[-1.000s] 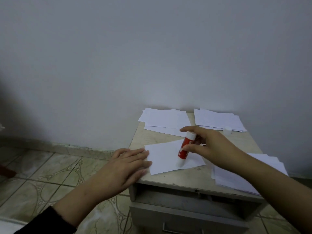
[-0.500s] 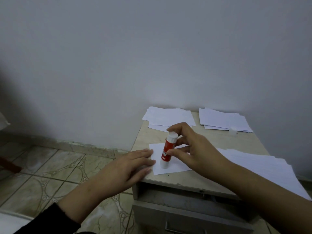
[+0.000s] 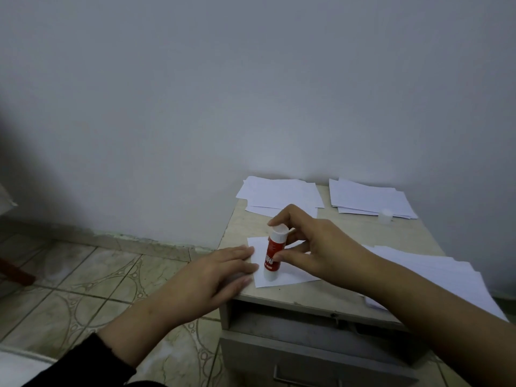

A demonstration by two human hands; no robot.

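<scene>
The glue stick [image 3: 273, 254] was held nearly upright, tilted a little, with its pale lower end set on a white sheet [image 3: 294, 275] and its white end uppermost. It was grasped by the right hand [image 3: 321, 247]: the red barrel was pinched between thumb and curled fingers [image 3: 300, 248], while the forefinger was arched over the top end. The sheet was laid near the front left corner of the desk [image 3: 363, 233], one corner turned toward the desk's edge.

The sheet's left border was pinned down by the left hand [image 3: 220, 272] — its fingers [image 3: 240, 251] were stretched out flat and close together, nothing being gripped, with the tips laid on the paper and the palm hung past the desk's left edge. A dark sleeve [image 3: 83, 361] was seen at that wrist.

Three stacks of white paper were spread around: one at the back left [image 3: 282, 192], one at the back right [image 3: 368, 199], and a wider one along the right side [image 3: 435, 275], partly covered by the right forearm. A small clear cap [image 3: 386, 215] was stood at the front edge of the back right stack, well apart from the glue stick. Below the top, a drawer [image 3: 307, 356] was seen partly pulled out. The desk was set against a plain wall [image 3: 251, 93], over a patterned tile floor [image 3: 83, 275].
</scene>
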